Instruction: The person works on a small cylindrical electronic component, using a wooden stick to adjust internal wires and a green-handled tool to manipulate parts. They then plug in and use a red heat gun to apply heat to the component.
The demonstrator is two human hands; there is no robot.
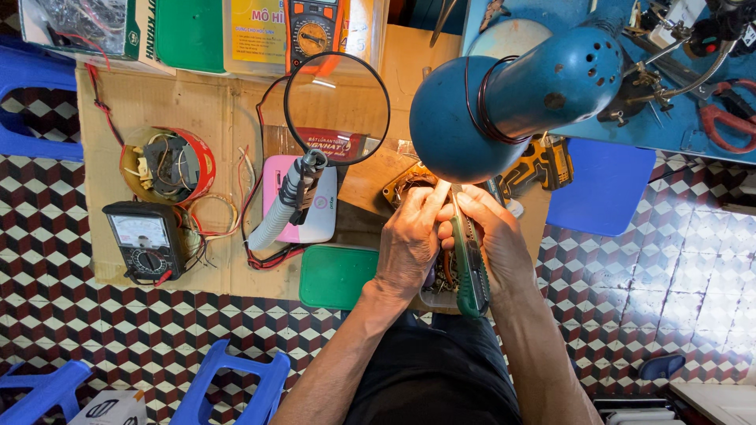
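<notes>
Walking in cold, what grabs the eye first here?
The big round blue metal desk lamp looms at centre right, lighting both hands below it. The right hand holds a green-handled tool beside the left hand. Left of the lamp stands a round black-rimmed magnifying glass.

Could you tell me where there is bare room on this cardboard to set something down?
Bare cardboard lies between the red tin of parts and the magnifier. It is crowded around the analog meter with its wires, and under the blue lamp where both hands work.

Head camera looks straight down, close above the cardboard mat [236, 118].
</notes>
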